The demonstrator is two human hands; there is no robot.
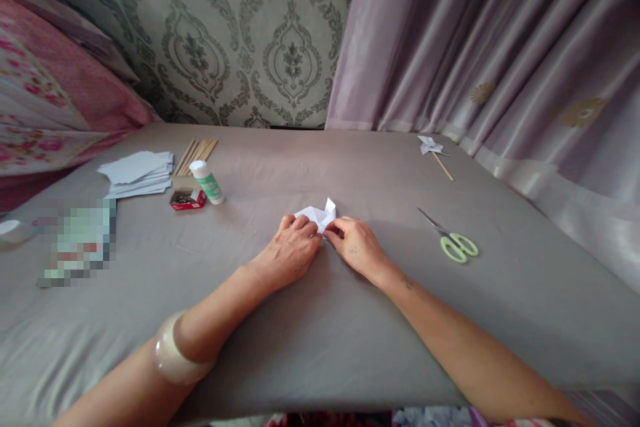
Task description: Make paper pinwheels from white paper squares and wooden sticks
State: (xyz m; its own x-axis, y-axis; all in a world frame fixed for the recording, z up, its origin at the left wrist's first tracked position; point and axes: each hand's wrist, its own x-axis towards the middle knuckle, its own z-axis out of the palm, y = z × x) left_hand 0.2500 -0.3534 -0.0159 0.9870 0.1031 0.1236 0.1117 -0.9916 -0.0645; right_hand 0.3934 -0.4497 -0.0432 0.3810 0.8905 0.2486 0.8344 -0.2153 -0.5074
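A piece of white paper with folded, raised flaps lies on the cloth-covered surface in front of me. My left hand is closed on its left and near side, the fingers curled over the paper. From the right, my right hand pinches the paper's near right edge between thumb and fingers. One pointed flap stands up between and beyond the hands. The fingers hide part of the paper's near edge. A pale bangle sits on my left forearm.
At the left are a stack of white paper, wooden sticks, a glue bottle and a red box of small metal pieces. Green-handled scissors lie right; a paper pinwheel on a stick lies behind. Curtains hang at the right.
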